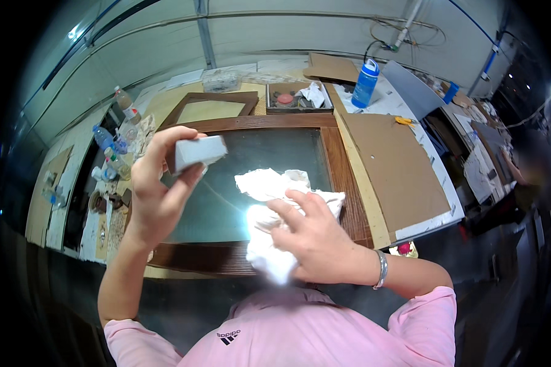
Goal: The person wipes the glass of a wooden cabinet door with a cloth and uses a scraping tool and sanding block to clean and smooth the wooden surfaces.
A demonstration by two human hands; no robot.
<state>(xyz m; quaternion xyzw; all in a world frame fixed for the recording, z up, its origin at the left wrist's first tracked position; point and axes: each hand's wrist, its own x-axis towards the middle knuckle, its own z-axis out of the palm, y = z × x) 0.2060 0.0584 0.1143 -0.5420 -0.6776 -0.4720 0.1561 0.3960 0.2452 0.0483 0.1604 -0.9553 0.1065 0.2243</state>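
Left hand [153,194]: thumb and fingers are closed around a grey block [202,150], lifted above the glass pane [211,211]; the fingers hide part of its left end
Right hand [319,241]: fingers are a little apart on a white cloth [270,183]; I cannot tell if they grip it, as the palm hides what is under
Cloth: it lies across the pane and the near side of the brown wooden frame [348,183]; strong glare washes out its folds
Tray [300,111]: behind the frame, its small contents are hard to make out
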